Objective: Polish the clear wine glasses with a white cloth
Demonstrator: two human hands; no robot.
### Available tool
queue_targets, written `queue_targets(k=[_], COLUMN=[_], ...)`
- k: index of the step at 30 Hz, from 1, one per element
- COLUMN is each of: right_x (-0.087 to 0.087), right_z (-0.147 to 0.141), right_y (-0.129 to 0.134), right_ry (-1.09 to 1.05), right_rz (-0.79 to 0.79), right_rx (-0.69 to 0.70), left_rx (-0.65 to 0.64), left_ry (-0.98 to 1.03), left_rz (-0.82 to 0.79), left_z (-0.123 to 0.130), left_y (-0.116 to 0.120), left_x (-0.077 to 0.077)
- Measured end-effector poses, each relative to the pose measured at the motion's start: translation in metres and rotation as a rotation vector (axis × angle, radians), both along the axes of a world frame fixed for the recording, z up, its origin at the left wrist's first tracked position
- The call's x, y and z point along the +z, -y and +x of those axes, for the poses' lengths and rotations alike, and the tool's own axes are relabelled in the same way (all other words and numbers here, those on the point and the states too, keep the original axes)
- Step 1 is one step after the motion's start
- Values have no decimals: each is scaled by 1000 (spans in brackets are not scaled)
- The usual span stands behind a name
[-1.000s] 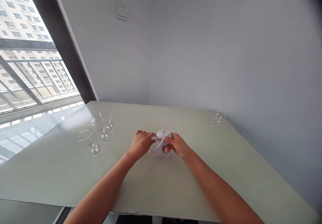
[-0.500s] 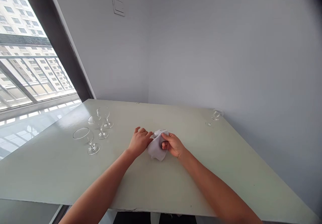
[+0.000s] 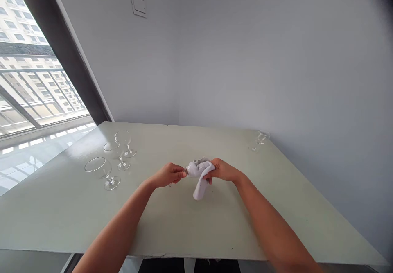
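Observation:
Over the middle of the table, my left hand (image 3: 170,175) pinches the stem of a stemmed glass (image 3: 186,170) that lies sideways in the air. A white cloth (image 3: 201,183) covers most of the glass's bowl, so only small clear parts show. My right hand (image 3: 221,170) is closed on the cloth at the bowl end, its fingers partly behind the fabric. A loose end of the cloth hangs down below the glass.
Three stemmed glasses stand upright at the left: a near one (image 3: 112,182), a middle one (image 3: 123,165) and a far one (image 3: 130,152). Another glass (image 3: 262,137) stands at the far right edge. The pale table (image 3: 184,224) meets grey walls behind.
My left hand has gone from raised, spread fingers to a pinch on the glass's stem. My right hand has turned over the bowl end, and the cloth is now bunched around it.

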State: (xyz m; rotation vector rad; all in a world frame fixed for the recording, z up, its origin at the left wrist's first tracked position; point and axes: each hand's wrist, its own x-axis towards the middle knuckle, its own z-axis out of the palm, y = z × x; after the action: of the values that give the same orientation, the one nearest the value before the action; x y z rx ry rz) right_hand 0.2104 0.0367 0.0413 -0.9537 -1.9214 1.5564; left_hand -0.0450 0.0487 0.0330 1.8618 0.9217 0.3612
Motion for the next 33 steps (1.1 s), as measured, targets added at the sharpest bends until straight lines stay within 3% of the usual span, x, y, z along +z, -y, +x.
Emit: queue_targets(k=[3,6,8,11,14,16,18,21,24,28,33], right_x=[1,7,11,8,-7,-16,-21,-24,-33,-50,-52], right_z=[20,24,12,-24,-54,-59,-52,-33,-28,-46,-79], right_y=[-8,-8,-1,13,18,13,4,-13,-24,-22,2], right_ry=[-20,73,211,437,511,448,306,-103,-576,-822,-798], right_rz=[90,311,513,815,919,798,500,-30,-347,-412,-330], right_rx=[-224,-433,-439,-316,-261,-332,-417,-499,-570,-667,-614], left_rx=[146,317,370,340,230,163,130,179,277,427,578], left_ry=[-80,-232,-333,-439,-530,-524,-445,-292,-155,-9,93], left_rz=[51,184,301,479,664,777,845,839,736,583,460], left_z=[-5,-7,-4,7,18,23,26,29,33,38,39], left_y=[-5,-12,-13,-8,1,7,10,13,14,15,13], left_x=[-1,-6,-10,-17,-22,-24,-25,-27,-29,-31,-34])
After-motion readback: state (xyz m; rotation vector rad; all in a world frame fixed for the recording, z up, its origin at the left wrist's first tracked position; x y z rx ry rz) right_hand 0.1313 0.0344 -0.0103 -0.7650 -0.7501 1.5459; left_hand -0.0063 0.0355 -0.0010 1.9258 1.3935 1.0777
